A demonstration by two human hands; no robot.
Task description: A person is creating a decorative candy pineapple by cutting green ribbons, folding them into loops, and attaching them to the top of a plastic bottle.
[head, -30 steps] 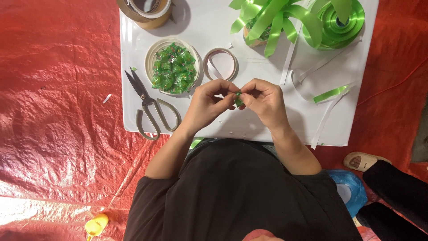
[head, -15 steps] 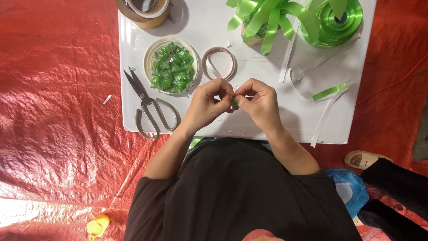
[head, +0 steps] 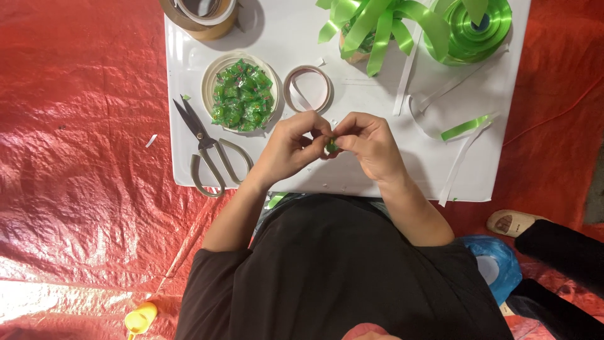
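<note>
My left hand (head: 292, 146) and my right hand (head: 368, 143) meet over the near half of a white board (head: 371, 94). Both pinch one small green wrapped candy (head: 331, 146) between their fingertips; most of it is hidden by the fingers. Just beyond my left hand stands a round white dish (head: 241, 96) heaped with several green wrapped candies. A small roll of clear tape (head: 307, 88) lies past my thumbs.
Scissors (head: 209, 150) lie at the board's left edge, blades pointing away. A brown tape roll (head: 202, 14) sits at the far left corner. A green ribbon bow (head: 377, 25) and green ribbon spool (head: 470, 26) are at the back right, loose strips (head: 464, 128) nearby. Red sheeting (head: 82, 138) surrounds the board.
Both hands stay together on the candy; the fingers have shifted slightly around it. Nothing else on the board has moved.
</note>
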